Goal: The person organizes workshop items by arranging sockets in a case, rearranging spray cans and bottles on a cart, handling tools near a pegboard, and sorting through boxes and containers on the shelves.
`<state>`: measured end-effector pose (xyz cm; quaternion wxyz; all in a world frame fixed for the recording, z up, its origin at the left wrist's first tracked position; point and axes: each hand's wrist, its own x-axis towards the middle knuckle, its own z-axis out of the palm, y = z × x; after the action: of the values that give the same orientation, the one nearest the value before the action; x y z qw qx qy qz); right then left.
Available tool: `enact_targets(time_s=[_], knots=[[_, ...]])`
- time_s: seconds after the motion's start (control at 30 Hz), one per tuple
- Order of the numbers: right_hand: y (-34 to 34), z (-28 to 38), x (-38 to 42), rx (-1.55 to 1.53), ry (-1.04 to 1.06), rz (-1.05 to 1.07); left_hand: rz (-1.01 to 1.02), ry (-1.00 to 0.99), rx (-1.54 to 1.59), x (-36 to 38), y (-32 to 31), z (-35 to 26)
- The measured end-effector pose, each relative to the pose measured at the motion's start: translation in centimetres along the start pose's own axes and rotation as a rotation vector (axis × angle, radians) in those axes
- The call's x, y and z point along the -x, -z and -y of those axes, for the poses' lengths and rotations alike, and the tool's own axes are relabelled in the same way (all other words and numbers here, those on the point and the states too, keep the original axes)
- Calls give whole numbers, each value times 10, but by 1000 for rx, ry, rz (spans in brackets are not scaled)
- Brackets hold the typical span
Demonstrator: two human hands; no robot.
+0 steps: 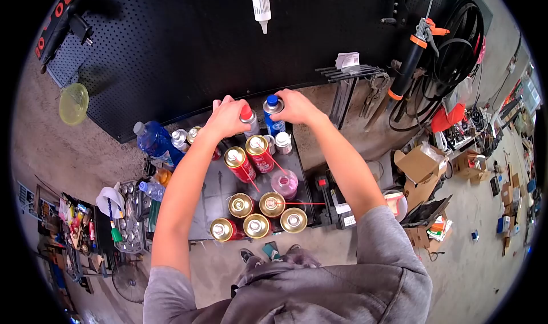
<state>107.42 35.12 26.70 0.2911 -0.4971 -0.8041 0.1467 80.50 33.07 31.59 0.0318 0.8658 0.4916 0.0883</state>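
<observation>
At the back of the dark table (208, 210), my left hand (226, 118) is closed around a silver spray can with a red cap (249, 117). My right hand (292, 107) grips a blue can with a blue cap (273, 108) just beside it. Both cans are upright; whether their bases touch the table is hard to see. Nearer to me stand two red spray cans (260, 154) with thin red straws. A small white-capped can (283, 143) and a bottle of pink liquid (284, 183) are to their right. Several gold-topped cans (257, 226) line the front.
A blue jug (155, 141) and a silver-topped can (179, 138) stand at the table's left. Behind is a black pegboard (188, 50) with a hanging white tube (261, 4). A caulking gun (411, 59) hangs at right, above cardboard boxes (419, 167) on the floor.
</observation>
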Motion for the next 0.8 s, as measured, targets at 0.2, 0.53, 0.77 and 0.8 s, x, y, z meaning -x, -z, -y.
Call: enact_targets(time_s=[0.2,0.53,0.77,0.8], knots=[[17,-11,7,43,17,50,-1,-38,18,-22,-6,-18],[18,-7,15,34,30,87,99,-5,7,-26,-5,-24],[81,47,103,-328,-55,-398,-352,-10,406,62,60,-32],[82,45,117,-404,-57,-405,-371,17,568,87,67,-36]])
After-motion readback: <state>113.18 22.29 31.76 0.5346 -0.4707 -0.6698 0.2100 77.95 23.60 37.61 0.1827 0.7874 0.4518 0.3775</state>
